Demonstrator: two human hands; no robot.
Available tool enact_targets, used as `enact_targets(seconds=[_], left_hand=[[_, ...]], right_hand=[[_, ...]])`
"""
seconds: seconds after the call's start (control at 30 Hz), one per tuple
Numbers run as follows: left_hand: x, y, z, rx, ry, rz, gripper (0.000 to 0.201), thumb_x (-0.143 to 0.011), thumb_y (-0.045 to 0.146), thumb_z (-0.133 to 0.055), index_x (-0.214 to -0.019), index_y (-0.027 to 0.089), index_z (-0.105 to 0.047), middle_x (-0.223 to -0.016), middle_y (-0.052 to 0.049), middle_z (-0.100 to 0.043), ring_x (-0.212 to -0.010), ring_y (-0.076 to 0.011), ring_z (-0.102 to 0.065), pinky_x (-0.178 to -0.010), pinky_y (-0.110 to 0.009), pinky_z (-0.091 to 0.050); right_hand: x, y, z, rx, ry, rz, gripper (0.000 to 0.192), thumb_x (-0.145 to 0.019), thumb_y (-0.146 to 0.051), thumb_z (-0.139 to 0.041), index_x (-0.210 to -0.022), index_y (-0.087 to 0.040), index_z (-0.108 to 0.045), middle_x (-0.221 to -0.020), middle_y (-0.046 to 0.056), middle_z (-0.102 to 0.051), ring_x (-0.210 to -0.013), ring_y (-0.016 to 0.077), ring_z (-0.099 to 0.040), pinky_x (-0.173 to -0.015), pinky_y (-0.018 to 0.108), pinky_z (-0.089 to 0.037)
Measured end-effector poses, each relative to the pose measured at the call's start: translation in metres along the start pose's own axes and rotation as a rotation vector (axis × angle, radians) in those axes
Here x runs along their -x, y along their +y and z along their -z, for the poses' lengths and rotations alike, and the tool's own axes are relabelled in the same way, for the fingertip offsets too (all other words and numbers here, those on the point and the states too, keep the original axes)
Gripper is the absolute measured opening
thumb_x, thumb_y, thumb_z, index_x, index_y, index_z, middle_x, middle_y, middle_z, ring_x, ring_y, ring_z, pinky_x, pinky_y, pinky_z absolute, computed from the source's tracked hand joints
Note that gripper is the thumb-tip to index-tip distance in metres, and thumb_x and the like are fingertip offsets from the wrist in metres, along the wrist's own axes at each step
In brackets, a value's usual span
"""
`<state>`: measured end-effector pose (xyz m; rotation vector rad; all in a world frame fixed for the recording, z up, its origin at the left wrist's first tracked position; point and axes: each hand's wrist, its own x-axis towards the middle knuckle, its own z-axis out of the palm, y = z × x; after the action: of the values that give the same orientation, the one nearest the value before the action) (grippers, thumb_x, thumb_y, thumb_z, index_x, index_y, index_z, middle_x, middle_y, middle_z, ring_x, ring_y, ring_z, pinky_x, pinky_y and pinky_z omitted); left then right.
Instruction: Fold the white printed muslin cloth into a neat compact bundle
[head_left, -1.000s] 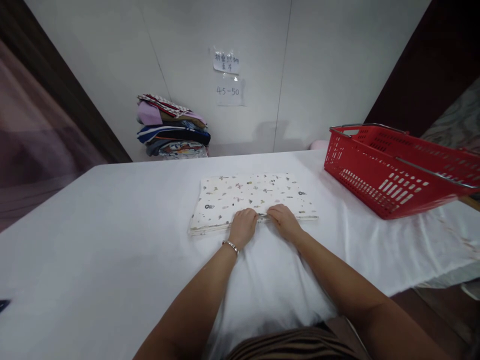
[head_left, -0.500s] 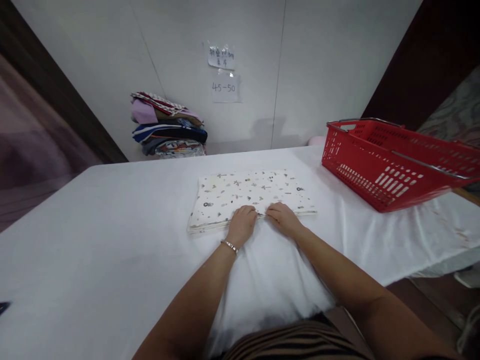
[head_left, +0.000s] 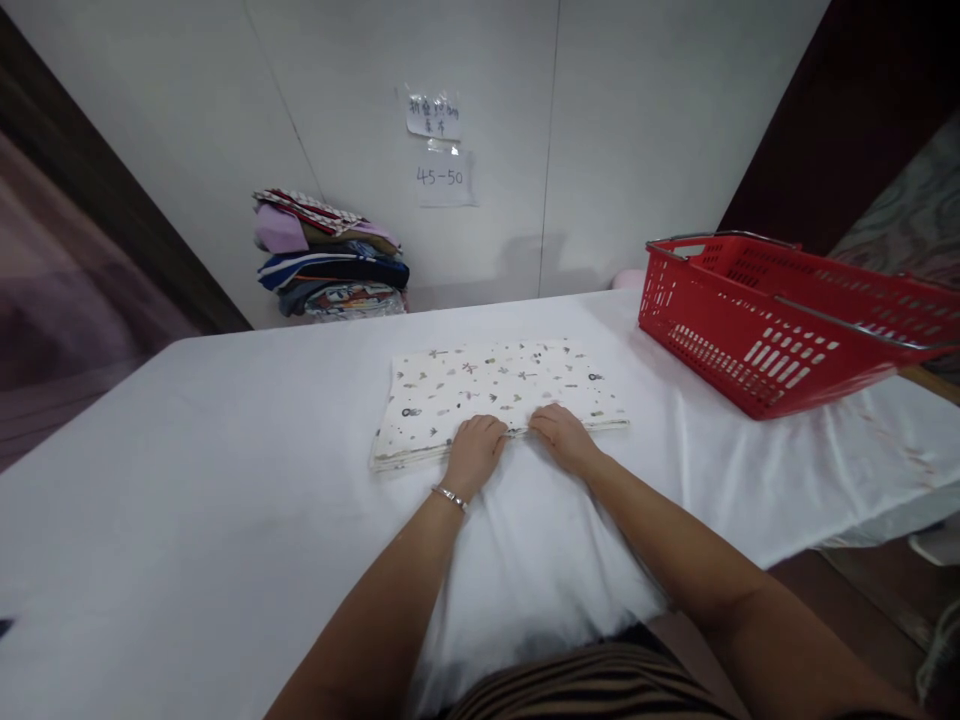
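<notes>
A folded white cloth (head_left: 495, 380) printed with small grey and green motifs lies flat in several layers on the white-covered table (head_left: 225, 480). My left hand (head_left: 478, 447) grips its near edge, fingers curled over the top and the thumb out of sight. A short gap to the right, my right hand (head_left: 561, 435) pinches the same edge with bent fingers. A silver bracelet (head_left: 451, 496) circles my left wrist.
At the table's right end stands a red plastic basket (head_left: 750, 340) with metal handles. A pile of folded fabrics (head_left: 330, 255) rises behind the far edge at left, against the wall. Paper signs (head_left: 445, 178) are taped to that wall.
My left hand has slid slightly left along the cloth's near edge, widening the gap to my right hand. The view has shifted a little; the cloth looks the same.
</notes>
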<state>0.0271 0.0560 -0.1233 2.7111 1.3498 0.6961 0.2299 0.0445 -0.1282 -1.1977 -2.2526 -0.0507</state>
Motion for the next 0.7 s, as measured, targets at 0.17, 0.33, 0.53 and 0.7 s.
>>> enact_targets(seconds=[0.17,0.33,0.53,0.7], left_hand=[[-0.0035,-0.0002,0.001,-0.025,-0.014,0.035,0.019,-0.092,0.026,-0.041,-0.092,0.021,-0.059,-0.092,-0.003,-0.062,-0.09,-0.0189,-0.053,-0.079,-0.033,-0.039],[-0.0078,-0.0002,0.0001,-0.019,-0.005,0.103,0.019,-0.092,0.026,-0.039,-0.089,0.02,-0.057,-0.088,-0.003,-0.063,-0.086,-0.018,-0.053,-0.078,-0.032,-0.039],[-0.0066,0.0013,0.0003,-0.025,0.042,0.083,0.016,-0.09,0.02,-0.041,-0.092,0.02,-0.057,-0.092,-0.004,-0.063,-0.088,-0.0186,-0.054,-0.077,-0.032,-0.041],[-0.0041,0.0068,-0.0023,-0.077,0.094,-0.077,0.019,-0.086,0.012,-0.045,-0.089,0.021,-0.061,-0.121,-0.006,-0.055,-0.115,-0.0212,-0.045,-0.09,-0.036,-0.039]], right_hand=[[0.0001,0.0002,-0.0016,-0.003,0.024,0.0,0.02,-0.091,-0.017,-0.044,-0.088,-0.017,-0.064,-0.092,0.007,-0.064,-0.087,0.0196,-0.051,-0.078,0.032,-0.04],[0.0007,0.0019,-0.0037,-0.004,0.035,0.036,0.017,-0.091,-0.023,-0.047,-0.093,-0.017,-0.063,-0.096,0.008,-0.064,-0.089,0.0198,-0.052,-0.078,0.033,-0.04],[-0.0026,0.0007,-0.0072,0.026,0.088,-0.008,0.02,-0.092,-0.02,-0.044,-0.09,-0.018,-0.064,-0.092,0.008,-0.065,-0.087,0.0197,-0.053,-0.078,0.033,-0.04],[-0.0027,0.0015,-0.0096,0.022,0.103,-0.008,0.018,-0.091,-0.018,-0.045,-0.089,-0.016,-0.063,-0.091,0.008,-0.065,-0.086,0.0197,-0.054,-0.078,0.033,-0.04]])
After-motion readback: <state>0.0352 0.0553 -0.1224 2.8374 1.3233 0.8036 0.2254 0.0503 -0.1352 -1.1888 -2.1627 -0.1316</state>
